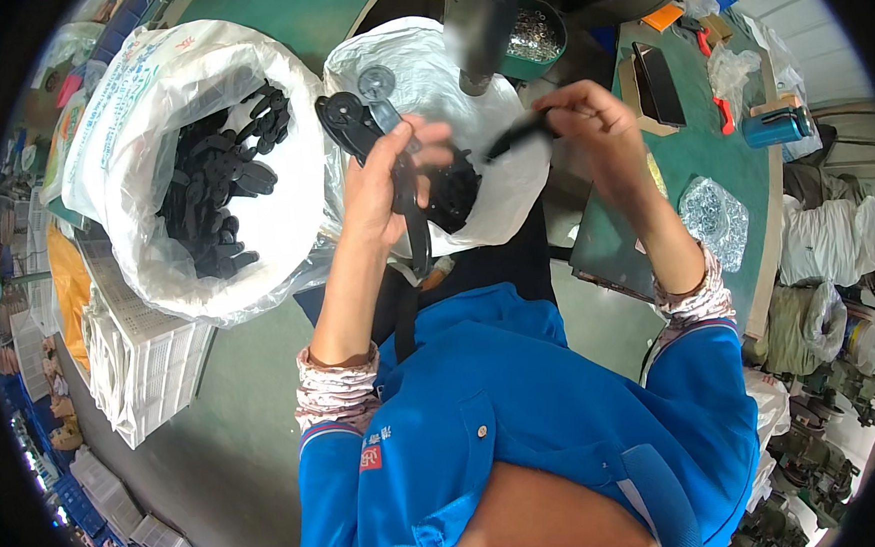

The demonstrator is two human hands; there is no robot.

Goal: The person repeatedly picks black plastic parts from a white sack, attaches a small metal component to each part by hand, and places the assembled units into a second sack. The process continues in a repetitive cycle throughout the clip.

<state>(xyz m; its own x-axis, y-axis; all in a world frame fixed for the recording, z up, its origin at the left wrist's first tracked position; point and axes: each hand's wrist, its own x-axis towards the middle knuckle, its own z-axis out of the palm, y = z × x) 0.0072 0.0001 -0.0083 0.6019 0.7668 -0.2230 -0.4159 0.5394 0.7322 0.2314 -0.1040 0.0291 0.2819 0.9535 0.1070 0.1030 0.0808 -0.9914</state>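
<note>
My left hand is closed around a few pieces: a black rounded plastic part, a see-through grey piece with a round head, and a long black strip hanging below the fingers. Its fingertips are partly smeared by motion. Over the right rim of the middle white bag, my right hand pinches a dark elongated plastic part, blurred. Inside that bag lie black parts. To the left, a larger white sack holds many black plastic parts.
A machine head stands beyond the middle bag, with a green bin of small metal pieces beside it. On the green table at right are a dark flat tablet-like object and a clear plastic bag. White crates stand at left.
</note>
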